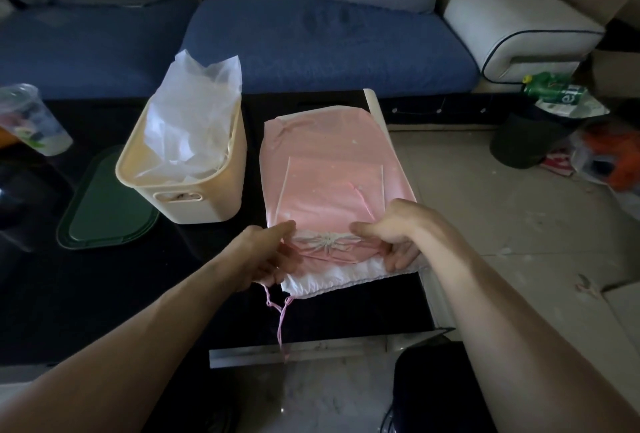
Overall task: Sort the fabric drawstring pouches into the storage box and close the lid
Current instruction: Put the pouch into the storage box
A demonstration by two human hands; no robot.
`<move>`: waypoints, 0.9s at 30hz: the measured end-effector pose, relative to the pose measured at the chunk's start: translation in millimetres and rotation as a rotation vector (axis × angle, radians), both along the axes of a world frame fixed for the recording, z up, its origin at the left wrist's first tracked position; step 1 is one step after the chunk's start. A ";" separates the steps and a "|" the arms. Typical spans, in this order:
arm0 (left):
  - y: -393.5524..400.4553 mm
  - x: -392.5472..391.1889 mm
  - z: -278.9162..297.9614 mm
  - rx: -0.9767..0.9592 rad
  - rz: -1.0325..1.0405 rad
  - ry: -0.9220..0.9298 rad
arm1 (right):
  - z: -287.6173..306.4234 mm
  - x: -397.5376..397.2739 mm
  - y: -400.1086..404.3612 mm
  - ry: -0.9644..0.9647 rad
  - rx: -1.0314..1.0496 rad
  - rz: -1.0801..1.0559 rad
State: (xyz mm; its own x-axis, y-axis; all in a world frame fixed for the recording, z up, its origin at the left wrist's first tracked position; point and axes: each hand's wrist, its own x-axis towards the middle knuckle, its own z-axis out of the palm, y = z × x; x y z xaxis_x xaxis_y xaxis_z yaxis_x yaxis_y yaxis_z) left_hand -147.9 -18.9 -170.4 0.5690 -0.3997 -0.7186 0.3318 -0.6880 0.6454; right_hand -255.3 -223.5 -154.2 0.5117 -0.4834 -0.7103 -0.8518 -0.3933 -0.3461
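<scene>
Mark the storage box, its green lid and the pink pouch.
storage box (194, 205): head view, front wall.
green lid (107, 207): head view, flat top.
pink pouch (325, 152): head view, upper panel.

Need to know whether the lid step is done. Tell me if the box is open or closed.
Open. The box has no lid on; white bags stick up out of its top, and the green lid lies flat on the table beside it.

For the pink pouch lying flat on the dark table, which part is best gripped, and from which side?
Probably the near gathered edge of the pink pouch, taken from the person's side. It lies flat, so only the edges offer a pinch, and the left hand and right hand already pinch that end at both corners, beside the storage box.
</scene>
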 end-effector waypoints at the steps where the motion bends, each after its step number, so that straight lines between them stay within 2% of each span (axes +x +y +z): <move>1: -0.9 1.1 0.7 -0.037 0.071 0.012 | -0.7 0.7 -0.3 0.011 0.015 0.002; 4: -2.9 2.2 2.0 -0.116 0.228 0.055 | -6.2 2.9 -2.9 0.016 0.056 -0.019; 7: -4.0 2.5 -2.4 -0.140 0.257 0.024 | -16.7 7.7 -6.6 -0.016 0.039 -0.040; 11: -0.3 5.5 -5.2 -0.068 0.168 -0.180 | -24.7 12.4 -2.4 0.037 0.017 -0.017; 14: 3.6 10.5 -5.9 -0.048 0.125 -0.317 | -25.0 13.2 3.6 -0.013 -0.058 -0.023; 16: 5.2 12.7 -8.7 -0.017 0.087 -0.471 | -25.0 14.0 6.6 -0.051 -0.117 -0.034; 20: 0.4 2.9 -5.7 0.134 -0.084 -1.001 | -24.2 16.4 8.0 -0.010 -0.171 0.013; 22: -3.0 -1.9 -2.5 0.165 -0.109 -1.152 | -22.9 17.7 8.0 0.013 -0.189 0.039; 24: -4.6 -1.1 -4.0 0.108 -0.103 -1.253 | -21.6 19.5 9.1 0.016 -0.225 0.080; 27: -4.8 4.2 -7.8 -0.102 -0.123 -1.371 | -22.3 22.8 12.5 0.012 -0.284 0.180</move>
State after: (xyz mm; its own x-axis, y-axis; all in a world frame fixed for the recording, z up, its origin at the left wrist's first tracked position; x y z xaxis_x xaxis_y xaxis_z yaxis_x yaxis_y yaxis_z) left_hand -143.6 -23.7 -178.2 0.7486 -0.5147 0.4179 -0.6628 -0.5970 0.4519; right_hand -232.5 -211.0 -176.5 0.5988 -0.5659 -0.5668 -0.7637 -0.6167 -0.1910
